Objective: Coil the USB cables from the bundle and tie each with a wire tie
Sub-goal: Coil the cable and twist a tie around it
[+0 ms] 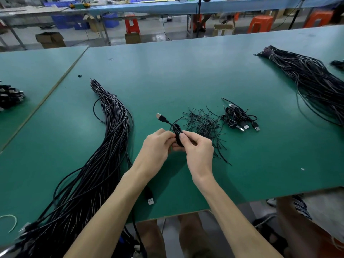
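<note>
Both hands hold one coiled black USB cable (177,133) above the green table (186,75). My left hand (158,144) grips the coil from the left, and my right hand (198,148) pinches it from the right. The cable's USB plug (161,117) sticks up to the upper left. A pile of short black wire ties (204,125) lies just behind my right hand. The long bundle of black USB cables (104,146) stretches along the table on my left. A few coiled, tied cables (240,118) lie to the right of the ties.
A second large cable bundle (312,81) lies at the far right of the table. More cable ends (10,96) sit at the left edge. A loose USB plug (150,201) rests near the table's front edge. Benches, boxes and orange stools stand behind.
</note>
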